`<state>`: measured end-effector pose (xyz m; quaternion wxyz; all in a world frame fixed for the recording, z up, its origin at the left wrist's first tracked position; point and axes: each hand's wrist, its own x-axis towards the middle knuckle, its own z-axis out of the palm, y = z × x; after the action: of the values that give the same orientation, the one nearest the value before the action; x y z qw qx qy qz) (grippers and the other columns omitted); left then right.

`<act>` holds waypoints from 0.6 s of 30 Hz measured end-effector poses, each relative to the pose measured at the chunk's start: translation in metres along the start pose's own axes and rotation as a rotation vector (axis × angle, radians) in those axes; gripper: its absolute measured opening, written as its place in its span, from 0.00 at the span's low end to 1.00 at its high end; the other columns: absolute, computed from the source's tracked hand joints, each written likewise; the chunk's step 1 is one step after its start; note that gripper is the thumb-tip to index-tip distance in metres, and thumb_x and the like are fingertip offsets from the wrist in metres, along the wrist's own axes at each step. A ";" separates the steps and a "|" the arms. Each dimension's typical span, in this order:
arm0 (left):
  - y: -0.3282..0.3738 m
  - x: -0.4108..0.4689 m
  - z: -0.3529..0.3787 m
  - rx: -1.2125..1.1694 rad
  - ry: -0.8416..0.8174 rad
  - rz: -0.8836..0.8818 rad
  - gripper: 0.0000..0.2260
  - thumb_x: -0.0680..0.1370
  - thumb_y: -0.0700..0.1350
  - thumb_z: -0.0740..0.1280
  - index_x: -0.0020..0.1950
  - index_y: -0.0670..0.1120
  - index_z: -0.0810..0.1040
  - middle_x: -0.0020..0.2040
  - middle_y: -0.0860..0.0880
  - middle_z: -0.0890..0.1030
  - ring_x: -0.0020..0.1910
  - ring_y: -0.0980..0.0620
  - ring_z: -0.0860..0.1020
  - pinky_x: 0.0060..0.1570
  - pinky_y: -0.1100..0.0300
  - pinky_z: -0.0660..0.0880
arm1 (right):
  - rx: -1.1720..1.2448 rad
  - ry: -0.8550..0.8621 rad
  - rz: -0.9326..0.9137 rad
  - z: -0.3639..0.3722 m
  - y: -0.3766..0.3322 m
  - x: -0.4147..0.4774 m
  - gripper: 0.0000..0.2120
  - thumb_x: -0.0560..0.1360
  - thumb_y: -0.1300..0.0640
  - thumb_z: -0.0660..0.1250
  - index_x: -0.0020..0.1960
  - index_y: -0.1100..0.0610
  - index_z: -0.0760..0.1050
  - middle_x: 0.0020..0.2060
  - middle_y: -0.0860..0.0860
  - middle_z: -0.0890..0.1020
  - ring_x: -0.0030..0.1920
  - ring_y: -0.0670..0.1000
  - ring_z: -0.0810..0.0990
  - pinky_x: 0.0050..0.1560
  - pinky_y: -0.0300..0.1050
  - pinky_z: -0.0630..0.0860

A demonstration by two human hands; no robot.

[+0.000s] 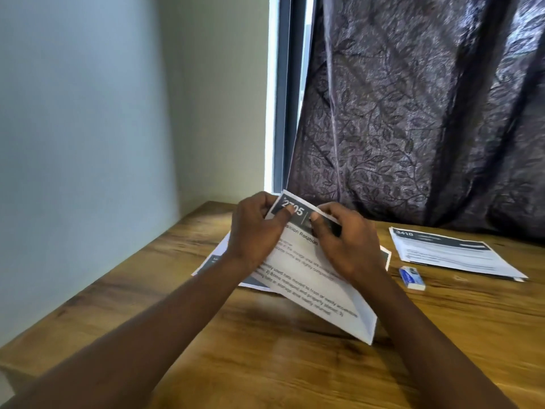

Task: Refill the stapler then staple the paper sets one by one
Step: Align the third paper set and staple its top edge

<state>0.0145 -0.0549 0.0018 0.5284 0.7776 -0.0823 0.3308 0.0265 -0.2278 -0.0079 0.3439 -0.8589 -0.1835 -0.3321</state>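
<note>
I find the left hand (253, 231) and right hand (345, 243) both pinching the top edge of the paper set (312, 287), which is tilted just above the worktop (265, 364). The sheets are light and limp, and I judge they will fan apart unless gripped near the header corner. Legible: "2705" on the held set and "3410" on a second set (451, 255) at right; the small blue-and-white box (412, 278) bears print I cannot read.

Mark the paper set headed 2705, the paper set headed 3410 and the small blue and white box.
paper set headed 2705 (309, 290): head view, lower half of its printed white page.
paper set headed 3410 (448, 255): head view, middle of its top sheet.
small blue and white box (411, 278): head view, its top face.
</note>
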 end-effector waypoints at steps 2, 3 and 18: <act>-0.002 0.002 0.013 -0.104 -0.087 -0.063 0.03 0.79 0.46 0.73 0.46 0.47 0.84 0.41 0.50 0.88 0.40 0.50 0.87 0.43 0.49 0.83 | -0.008 0.030 0.037 -0.010 0.015 0.005 0.06 0.80 0.47 0.65 0.47 0.46 0.78 0.40 0.44 0.83 0.47 0.52 0.80 0.55 0.53 0.72; -0.004 0.004 0.017 -0.146 -0.170 -0.091 0.03 0.79 0.45 0.72 0.48 0.46 0.83 0.43 0.49 0.88 0.42 0.50 0.87 0.43 0.52 0.82 | -0.066 0.046 0.040 -0.016 0.022 0.008 0.05 0.80 0.48 0.66 0.46 0.45 0.78 0.39 0.44 0.82 0.47 0.52 0.80 0.54 0.51 0.68; -0.045 0.006 0.016 0.424 -0.922 0.207 0.19 0.75 0.50 0.76 0.66 0.56 0.80 0.62 0.56 0.81 0.61 0.57 0.76 0.65 0.53 0.73 | -0.560 0.052 0.171 -0.043 0.072 0.012 0.18 0.74 0.39 0.56 0.36 0.51 0.74 0.30 0.46 0.76 0.34 0.51 0.73 0.50 0.49 0.58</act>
<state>0.0475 -0.0479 -0.0326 0.2325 0.9203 -0.3144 0.0138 0.0551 -0.3074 -0.0094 0.1246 -0.9241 -0.0027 -0.3614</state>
